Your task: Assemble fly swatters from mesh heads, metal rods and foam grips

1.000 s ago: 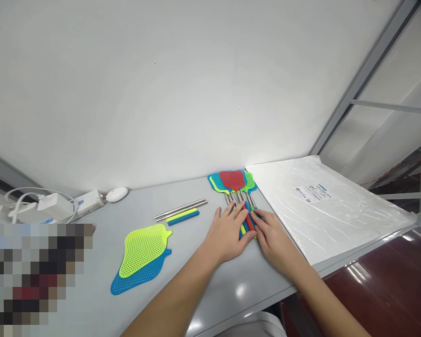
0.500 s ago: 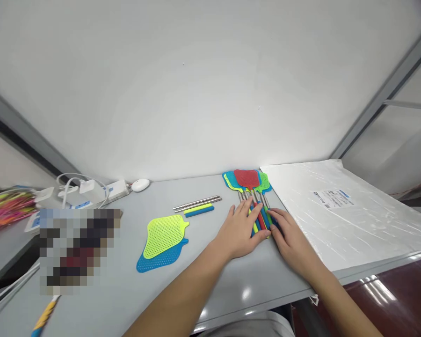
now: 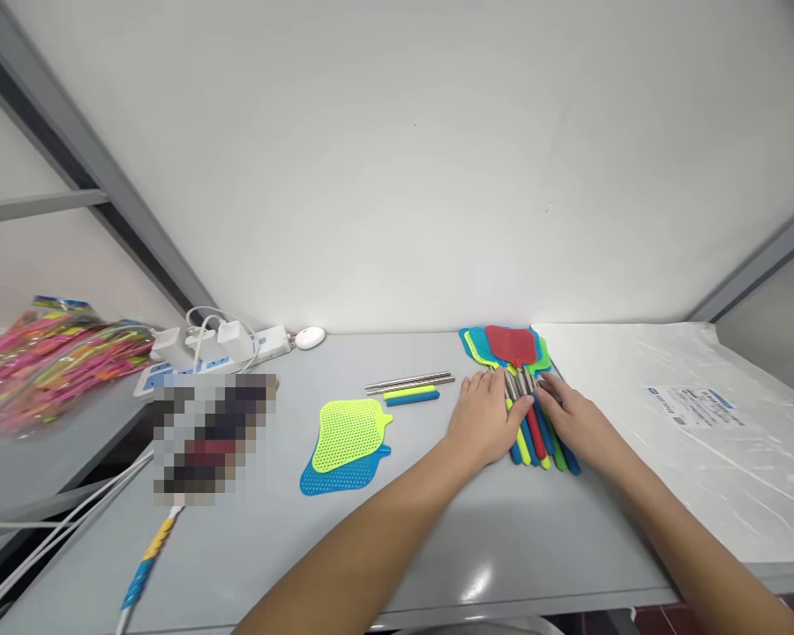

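Observation:
A bunch of fly swatters lies on the grey table, with overlapping red, blue and green heads (image 3: 513, 344) toward the wall and coloured handles (image 3: 535, 432) toward me. My left hand (image 3: 486, 419) presses on the bunch's left side, its thumb across the handle tops. From the right, my right hand (image 3: 577, 425) cups the same bunch, fingers curled against the metal shafts. Left of my hands lie a loose yellow swatter head (image 3: 349, 434) partly over a blue swatter head (image 3: 344, 476), two metal rods (image 3: 407, 383), a yellow handle (image 3: 410, 392) and a blue handle (image 3: 412, 399).
White plastic sheeting (image 3: 635, 370) with a printed label covers the table's right side. At left are a power strip (image 3: 271, 342) with plugs, a white oval device (image 3: 310, 337), a pixelated item (image 3: 215, 441) on a wrapped cable (image 3: 149, 560), and bagged colourful goods (image 3: 59, 370).
My hands have moved up from the handles toward the metal shafts, so more of the handle ends show. The camera view has turned left.

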A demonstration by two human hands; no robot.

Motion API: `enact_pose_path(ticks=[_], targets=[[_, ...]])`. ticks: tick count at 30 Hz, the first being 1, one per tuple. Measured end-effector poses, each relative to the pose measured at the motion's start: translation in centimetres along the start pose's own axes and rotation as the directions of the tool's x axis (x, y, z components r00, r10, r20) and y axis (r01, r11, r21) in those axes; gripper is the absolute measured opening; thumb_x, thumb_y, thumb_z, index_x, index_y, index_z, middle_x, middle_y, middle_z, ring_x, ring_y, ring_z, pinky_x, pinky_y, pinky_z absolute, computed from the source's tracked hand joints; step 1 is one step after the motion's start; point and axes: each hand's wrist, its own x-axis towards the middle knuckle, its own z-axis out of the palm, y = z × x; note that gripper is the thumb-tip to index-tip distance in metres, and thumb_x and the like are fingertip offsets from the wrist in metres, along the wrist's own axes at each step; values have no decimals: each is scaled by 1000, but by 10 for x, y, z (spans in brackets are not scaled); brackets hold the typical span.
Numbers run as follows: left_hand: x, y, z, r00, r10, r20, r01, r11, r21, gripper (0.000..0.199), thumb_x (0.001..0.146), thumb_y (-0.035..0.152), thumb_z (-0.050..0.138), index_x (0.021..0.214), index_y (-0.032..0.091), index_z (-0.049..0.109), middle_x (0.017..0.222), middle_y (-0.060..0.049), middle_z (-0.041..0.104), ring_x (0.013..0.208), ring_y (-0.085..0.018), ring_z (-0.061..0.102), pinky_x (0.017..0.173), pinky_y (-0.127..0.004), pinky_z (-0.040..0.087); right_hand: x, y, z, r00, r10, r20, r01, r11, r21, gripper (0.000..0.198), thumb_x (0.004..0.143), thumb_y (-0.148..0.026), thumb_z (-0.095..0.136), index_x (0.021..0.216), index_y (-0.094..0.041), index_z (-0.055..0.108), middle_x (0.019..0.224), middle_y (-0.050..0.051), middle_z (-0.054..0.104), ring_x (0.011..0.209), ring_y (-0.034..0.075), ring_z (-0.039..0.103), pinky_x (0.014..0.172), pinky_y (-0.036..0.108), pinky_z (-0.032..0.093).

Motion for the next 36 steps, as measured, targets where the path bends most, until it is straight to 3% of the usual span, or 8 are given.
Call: enact_pose_path(ticks=[5,12,18,22,26,30,33,36], targets=[[-2,3,3,998,54,34,-53,998,-18,69,96,59,16,149,15,27,148,-12,43,138,-28,34,116,-46,19,-1,-9,5,996,-78,41,78,997,17,30,94,-43,38,106,-23,57,93,5,69,85,23,65,74,32,48],[-16,-1,-9,990,43,133,-35,998,-59,70,97,58,19,152,15,18,156,-11,29,144,-30,23,117,-47,21,-8,-3,4,989,-145,-27,145,989,-5,32,96,-43,38,108,-22,59,103,10,69,97,26,64,78,36,50],[-35,-10,-51,941,259,217,-263,965,-11,42,100,42,30,132,22,49,134,-7,57,138,-23,37,110,-38,36,-14,-14,3,961,-213,-176,200,976,-87,41,95,-42,41,124,-19,58,137,14,53,127,31,48,105,51,39],[-47,-22,-78,928,319,194,-351,923,159,34,100,30,32,109,19,63,109,-8,68,118,-23,53,104,-38,37,-5,-49,10,915,-393,-87,383,916,-119,35,97,-37,39,119,-22,62,135,11,53,122,29,51,101,47,44],[-59,-41,-101,968,217,123,-247,906,345,33,99,30,35,90,20,65,89,-7,68,99,-24,55,89,-41,39,27,-86,32,853,-511,108,522,838,-160,34,97,-30,37,115,-19,64,131,13,54,117,26,54,98,43,45],[-71,-66,-126,996,82,-20,-66,905,420,32,99,30,36,88,21,65,88,-6,67,95,-23,53,82,-40,35,65,-111,62,760,-608,229,641,759,-112,27,95,-28,45,102,-19,69,119,11,60,106,24,58,94,40,45],[-79,-83,-142,987,-66,-147,120,911,395,30,99,30,39,89,22,65,86,-5,66,92,-23,52,79,-39,35,86,-123,79,684,-667,294,711,700,-64,25,94,-27,47,94,-20,71,107,10,63,97,23,61,88,37,47],[-84,-94,-147,973,-117,-198,190,895,405,24,96,33,45,91,23,66,87,-5,65,92,-23,52,79,-38,36,100,-130,89,626,-700,345,749,662,-16,25,93,-27,48,88,-21,72,95,8,65,82,19,63,78,33,50]])
